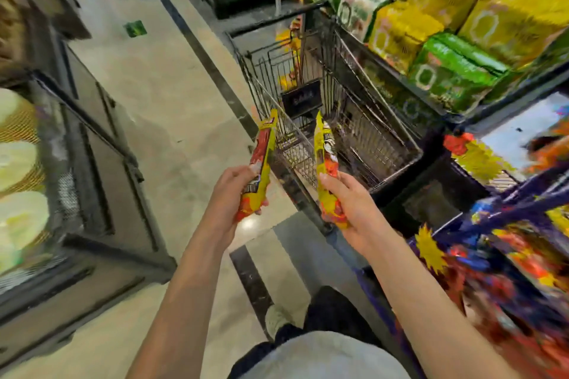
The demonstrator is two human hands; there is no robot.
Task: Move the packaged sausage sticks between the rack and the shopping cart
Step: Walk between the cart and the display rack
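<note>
I hold two long yellow-and-red sausage stick packs, one in each hand. My left hand (229, 194) grips the left pack (261, 160) near its lower end, the pack tilted up toward the cart's near left corner. My right hand (349, 203) grips the right pack (324, 160) by its lower half, its top end over the near rim of the black wire shopping cart (397, 135). The cart stands ahead of me in the aisle. Its basket floor looks bare where it shows. The rack (505, 224) with blurred red and yellow packs is at my right.
Shelves at the upper right carry yellow and green bags (480, 34), close against the cart's right side. A dark display case (92, 163) with pale round goods lines the left. Tiled floor (160, 95) runs between them. My shoe (277, 321) is below.
</note>
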